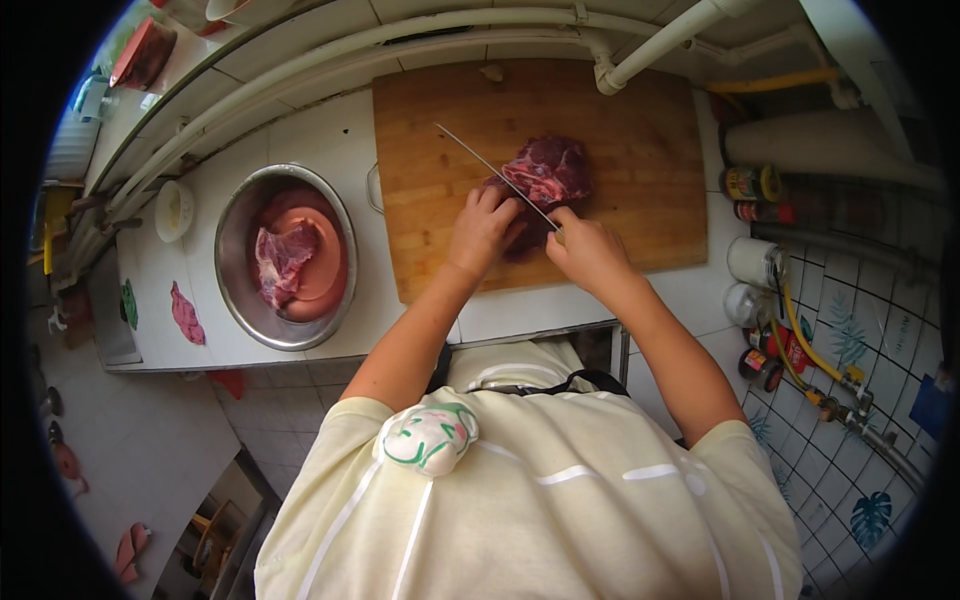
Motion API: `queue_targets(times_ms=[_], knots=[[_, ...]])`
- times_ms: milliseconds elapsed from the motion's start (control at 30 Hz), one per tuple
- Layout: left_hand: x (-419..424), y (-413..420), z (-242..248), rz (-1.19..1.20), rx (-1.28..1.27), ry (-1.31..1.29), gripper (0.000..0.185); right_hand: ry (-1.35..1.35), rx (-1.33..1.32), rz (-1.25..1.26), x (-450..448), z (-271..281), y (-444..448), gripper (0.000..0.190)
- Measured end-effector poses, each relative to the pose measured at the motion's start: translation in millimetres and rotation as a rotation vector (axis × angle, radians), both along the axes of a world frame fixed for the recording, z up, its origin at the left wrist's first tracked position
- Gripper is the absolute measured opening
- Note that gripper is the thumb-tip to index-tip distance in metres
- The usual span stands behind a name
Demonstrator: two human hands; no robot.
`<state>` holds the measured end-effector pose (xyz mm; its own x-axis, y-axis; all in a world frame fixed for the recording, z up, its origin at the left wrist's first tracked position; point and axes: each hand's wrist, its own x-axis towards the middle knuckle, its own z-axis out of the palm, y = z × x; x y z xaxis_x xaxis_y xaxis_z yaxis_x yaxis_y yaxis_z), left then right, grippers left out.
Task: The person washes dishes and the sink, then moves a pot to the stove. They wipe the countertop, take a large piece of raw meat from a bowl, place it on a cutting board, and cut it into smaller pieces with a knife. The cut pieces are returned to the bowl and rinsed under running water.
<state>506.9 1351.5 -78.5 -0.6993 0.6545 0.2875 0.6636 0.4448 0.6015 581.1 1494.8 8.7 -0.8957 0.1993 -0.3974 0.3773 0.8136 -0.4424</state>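
A large piece of raw red meat (pixel 553 169) lies on a wooden cutting board (pixel 645 180). My right hand (pixel 592 251) is closed around the handle end of a knife (pixel 491 169), whose blade points up and to the left across the near left side of the meat. My left hand (pixel 484 229) rests with bent fingers on the near part of the meat, left of the knife. The knife's handle is mostly hidden in my right hand, and part of the meat between my hands is in shadow.
Left of the board stands a steel bowl (pixel 225 300) with another piece of raw meat (pixel 285 259) in reddish liquid. A small white bowl (pixel 174 211) and a pink cloth (pixel 187 313) lie farther left. Glass jars (pixel 757 262) stand at the right; pipes (pixel 465 19) run behind the board.
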Motion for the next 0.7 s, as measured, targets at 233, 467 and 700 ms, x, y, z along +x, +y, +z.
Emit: queue_targets(times_ms=[233,467,700], knots=[[-2.5,-3.0,-4.1,-0.009,0.045,-0.073,0.024,-0.230,-0.063,-0.107,55.3,23.0,20.5,0.029],[-2.4,-1.8,2.1,-0.009,0.039,-0.040,0.022,-0.067,-0.036,-0.061,-26.5,-13.6,-10.3,0.027],[-2.5,-6.2,2.5,-0.001,0.061,-0.065,0.021,-0.144,-0.021,-0.120,61.8,3.1,9.2,0.030]])
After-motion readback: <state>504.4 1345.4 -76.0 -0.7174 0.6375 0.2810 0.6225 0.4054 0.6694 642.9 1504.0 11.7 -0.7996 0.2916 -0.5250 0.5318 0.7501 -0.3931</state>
